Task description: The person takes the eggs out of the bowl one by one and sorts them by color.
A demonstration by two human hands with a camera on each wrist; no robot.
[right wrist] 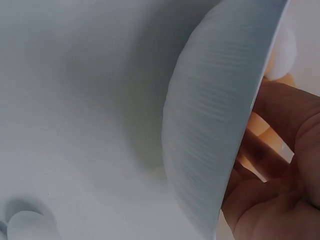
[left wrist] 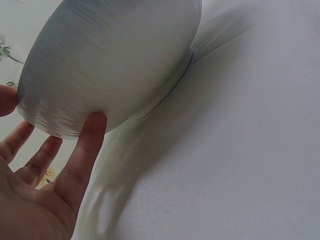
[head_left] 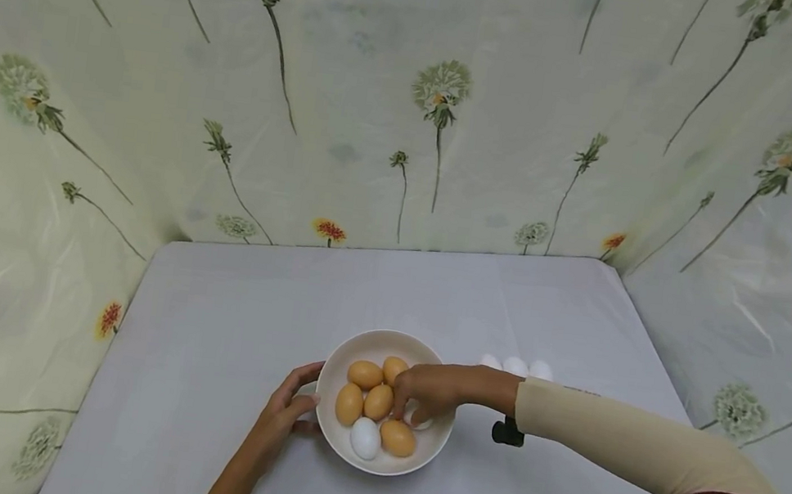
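Observation:
A white bowl (head_left: 374, 468) stands on the table with several brown eggs (head_left: 349, 404) and a white egg (head_left: 365, 438) in it. My left hand (head_left: 281, 414) rests against the bowl's outer left side; in the left wrist view its spread fingers (left wrist: 80, 160) touch the wall below the rim. Over the right rim, my right hand (head_left: 428, 391) reaches down into the bowl. Its bent fingers pinch another white egg (head_left: 417, 416), mostly covered by the hand. In the right wrist view the bowl wall (right wrist: 215, 115) hides part of those fingers.
Three white eggs (head_left: 516, 366) sit in a row on the table right of the bowl, behind my right forearm. A white cloth (head_left: 249, 295) covers the table. Flower-printed sheeting (head_left: 348, 150) hangs along the back and both sides.

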